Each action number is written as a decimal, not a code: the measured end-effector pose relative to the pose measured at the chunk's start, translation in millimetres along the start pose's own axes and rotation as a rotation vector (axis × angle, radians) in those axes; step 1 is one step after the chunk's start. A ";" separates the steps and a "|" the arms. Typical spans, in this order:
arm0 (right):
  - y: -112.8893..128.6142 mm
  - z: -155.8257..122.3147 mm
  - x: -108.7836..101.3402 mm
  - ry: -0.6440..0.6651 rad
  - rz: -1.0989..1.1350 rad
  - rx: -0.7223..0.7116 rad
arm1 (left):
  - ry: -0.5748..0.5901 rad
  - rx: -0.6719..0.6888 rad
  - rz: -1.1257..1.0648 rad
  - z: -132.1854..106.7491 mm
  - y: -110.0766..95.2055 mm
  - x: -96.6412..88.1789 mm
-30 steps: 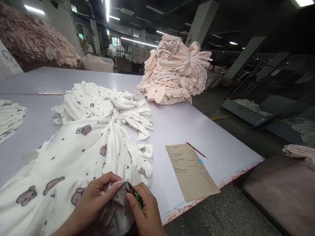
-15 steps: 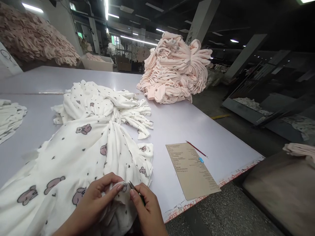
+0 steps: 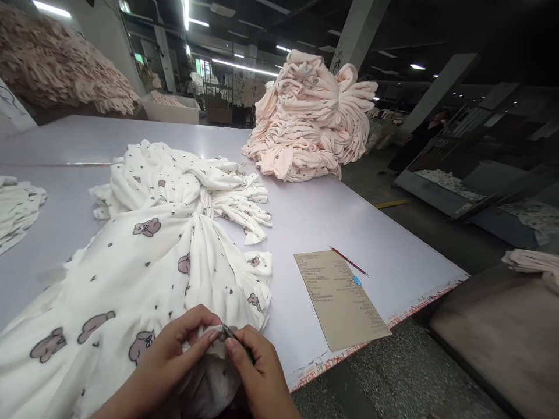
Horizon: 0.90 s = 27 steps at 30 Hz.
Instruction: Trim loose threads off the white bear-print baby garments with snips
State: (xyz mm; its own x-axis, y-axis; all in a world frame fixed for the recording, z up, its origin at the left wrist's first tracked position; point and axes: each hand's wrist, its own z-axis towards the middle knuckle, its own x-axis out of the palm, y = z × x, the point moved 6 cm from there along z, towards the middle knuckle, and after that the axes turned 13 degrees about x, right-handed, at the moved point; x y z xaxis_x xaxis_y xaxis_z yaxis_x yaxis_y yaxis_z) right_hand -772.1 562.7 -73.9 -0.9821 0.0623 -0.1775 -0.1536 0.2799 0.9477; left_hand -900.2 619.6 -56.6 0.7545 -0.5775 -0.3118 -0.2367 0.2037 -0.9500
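Observation:
A white garment printed with pink bears lies spread over the near part of the pale table. My left hand pinches a small fold of its edge near the table's front. My right hand holds small green-handled thread snips, fingers closed around them. The metal tips touch the pinched fold between my two hands.
A tall heap of pink garments stands at the far right of the table. A brown printed sheet and a red pen lie right of my hands. More white pieces lie at the left edge. The table's edge drops to the floor.
The snips' tips have moved left into the pinched fold. Both hands have stayed in nearly the same place, and the view has shifted slightly.

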 end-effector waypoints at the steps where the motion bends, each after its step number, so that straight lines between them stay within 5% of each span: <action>1: -1.6 -0.1 -0.3 0.008 0.015 0.010 | 0.013 0.021 0.028 -0.3 -0.1 0.4; 16: -12.7 -4.1 -1.6 0.105 0.145 0.123 | 0.076 0.136 0.091 -2.2 -6.7 6.4; 21: -14.1 -3.8 -1.6 0.090 0.072 0.127 | -0.015 0.077 0.187 -7.1 1.2 1.6; 27: -15.8 -7.4 -4.3 0.112 0.085 0.190 | -0.061 0.200 0.134 -9.4 -6.3 4.3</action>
State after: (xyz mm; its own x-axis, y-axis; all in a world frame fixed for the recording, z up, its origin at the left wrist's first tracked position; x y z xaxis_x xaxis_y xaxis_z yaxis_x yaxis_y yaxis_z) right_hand -766.3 551.0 -86.1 -0.9982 -0.0102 -0.0587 -0.0570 0.4542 0.8891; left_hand -901.2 608.4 -52.1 0.7619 -0.4870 -0.4271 -0.2157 0.4310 -0.8762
